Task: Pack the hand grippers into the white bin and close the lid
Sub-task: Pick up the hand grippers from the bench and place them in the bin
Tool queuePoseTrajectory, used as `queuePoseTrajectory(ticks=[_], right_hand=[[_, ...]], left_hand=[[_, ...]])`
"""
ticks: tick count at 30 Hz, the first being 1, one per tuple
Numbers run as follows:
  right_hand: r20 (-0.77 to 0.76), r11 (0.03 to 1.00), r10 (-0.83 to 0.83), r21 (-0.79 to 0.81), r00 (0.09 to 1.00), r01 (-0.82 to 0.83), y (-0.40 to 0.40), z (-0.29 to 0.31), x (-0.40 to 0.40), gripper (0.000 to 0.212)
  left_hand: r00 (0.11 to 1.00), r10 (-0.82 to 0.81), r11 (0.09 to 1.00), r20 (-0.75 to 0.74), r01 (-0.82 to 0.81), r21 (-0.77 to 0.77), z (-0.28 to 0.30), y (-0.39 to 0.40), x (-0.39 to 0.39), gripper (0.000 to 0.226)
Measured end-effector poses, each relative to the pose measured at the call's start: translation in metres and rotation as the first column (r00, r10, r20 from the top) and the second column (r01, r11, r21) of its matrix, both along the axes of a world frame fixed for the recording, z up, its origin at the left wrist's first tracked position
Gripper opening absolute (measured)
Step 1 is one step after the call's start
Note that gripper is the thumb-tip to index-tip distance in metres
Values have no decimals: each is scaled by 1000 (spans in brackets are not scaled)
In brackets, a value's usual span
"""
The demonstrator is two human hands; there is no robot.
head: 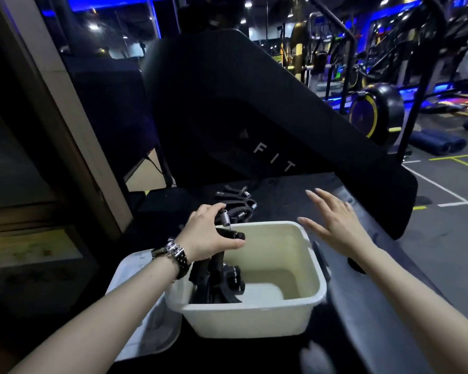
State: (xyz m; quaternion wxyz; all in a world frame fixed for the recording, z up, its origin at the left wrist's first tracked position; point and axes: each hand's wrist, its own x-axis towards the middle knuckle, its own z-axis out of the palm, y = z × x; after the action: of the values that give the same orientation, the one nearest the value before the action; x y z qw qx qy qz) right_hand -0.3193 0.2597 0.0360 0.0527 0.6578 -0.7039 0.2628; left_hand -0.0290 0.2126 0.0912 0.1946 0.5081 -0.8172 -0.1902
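The white bin (pixel 257 319) stands open on a dark table in front of me. My left hand (pixel 210 234) is shut on a black hand gripper (pixel 229 233) with a steel spring, holding it over the bin's left rim. Other black hand grippers (pixel 222 282) stand inside the bin against its left wall. More hand grippers (pixel 238 202) lie in a pile on the table just behind the bin. My right hand (pixel 333 220) hovers open, fingers spread, above the bin's right rim. The translucent lid (pixel 138 317) lies flat to the left of the bin, partly under my left forearm.
A large black padded gym machine panel (pixel 254 117) rises right behind the table. A wooden pillar (pixel 65 117) stands at the left. Gym equipment and a marked floor (pixel 443 179) fill the right background. A black latch (pixel 323 260) sits on the bin's right side.
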Motion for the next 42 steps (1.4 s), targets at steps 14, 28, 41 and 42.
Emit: queuePoseTrajectory(ticks=[14,28,41,42], right_hand=[[-57,878,-324,353,944,323,24,-96,-72,84],[-87,831,-346,434,934,348,11,-125,-79,66],[9,806,-399,480,917,346,3,-123,-78,49],[9,805,-404,479,915,350,4,-123,-77,48]], left_hand=[[984,10,996,176,-26,85,-43,-2,-17,91],[958,-2,997,288,-21,77,-61,0,-18,90],[861,56,992,506,-107,73,-79,-6,-15,74],[860,59,990,508,-115,80,-79,-7,-14,74]])
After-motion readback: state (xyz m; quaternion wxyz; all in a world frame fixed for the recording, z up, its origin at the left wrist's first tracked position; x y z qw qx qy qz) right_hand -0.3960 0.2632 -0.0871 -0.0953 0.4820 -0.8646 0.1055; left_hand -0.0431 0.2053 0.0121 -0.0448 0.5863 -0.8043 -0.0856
